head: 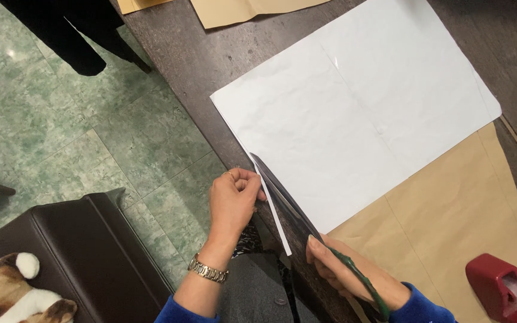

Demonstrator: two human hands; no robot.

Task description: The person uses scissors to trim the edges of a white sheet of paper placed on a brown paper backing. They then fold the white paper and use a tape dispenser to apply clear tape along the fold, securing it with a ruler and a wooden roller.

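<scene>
At centre, a white paper sheet (354, 113) lies on a dark table (210, 54). At six o'clock, the right hand (345, 272) grips green-handled scissors (297, 212), handles partly hidden; the left hand (233, 200) pinches the cut strip (272, 206).

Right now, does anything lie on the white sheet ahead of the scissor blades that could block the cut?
Nothing visible does. The scissors in the right hand run along the white sheet's left edge, and the paper ahead is bare. The left hand pinches the narrow cut strip off to the side. The red tape dispenser sits far away.

Home room (likely), tiled floor (121, 137), plush toy (13, 293)
</scene>
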